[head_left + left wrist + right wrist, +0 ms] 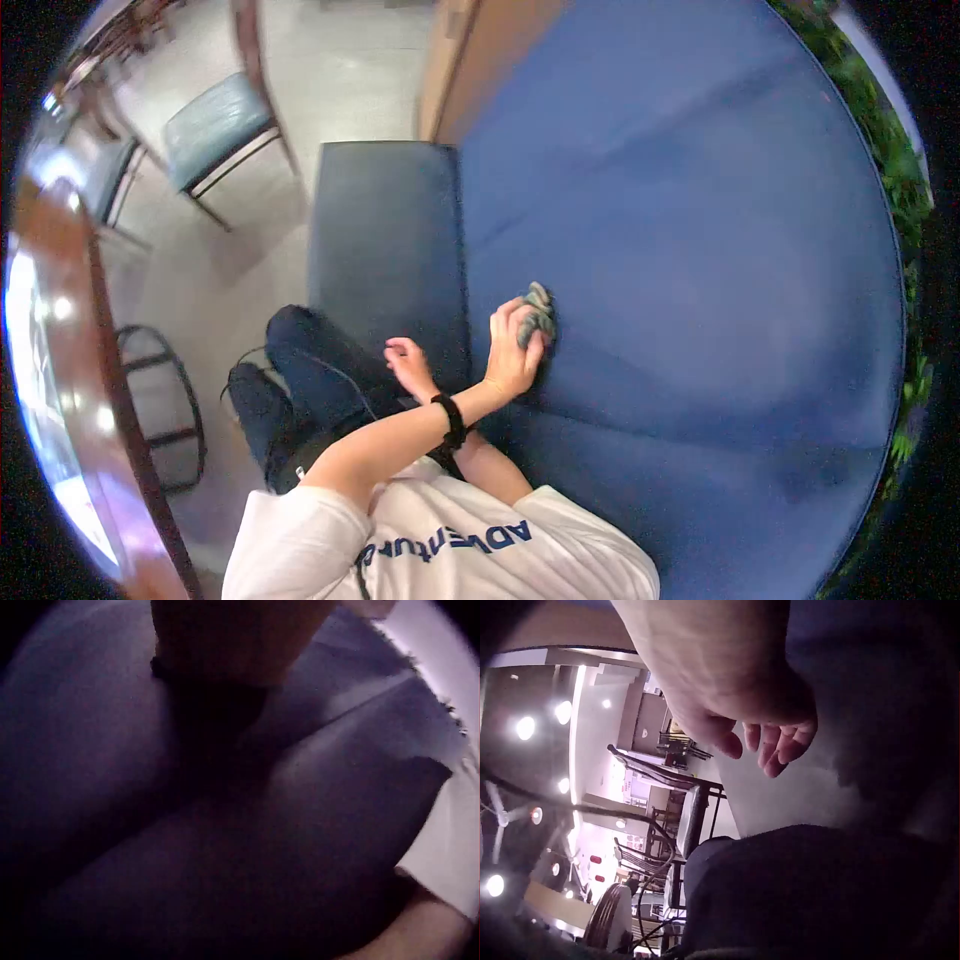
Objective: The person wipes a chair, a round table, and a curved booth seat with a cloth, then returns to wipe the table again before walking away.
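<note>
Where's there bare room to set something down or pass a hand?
Beyond the right hand, the grey seat is bare to its far edge. The blue padding is bare between the cloth in the left hand and the greenery. Crowded: around the crossed forearms.

The fingers (pixel 504 316) of the left hand (pixel 513 360) grip a crumpled cloth (pixel 538 322) against the blue upholstery (pixel 690 280).

Arms crossed here, folks! The left forearm (pixel 385 445) lay over the right forearm (pixel 490 468), stretched toward the person's right, and the left hand (pixel 512 350) was curled in a grip. Over on the other side, the right hand (pixel 410 367) hung relaxed, fingers (pixel 771 746) loosely bent, thumb (pixel 727 741) apart.
</note>
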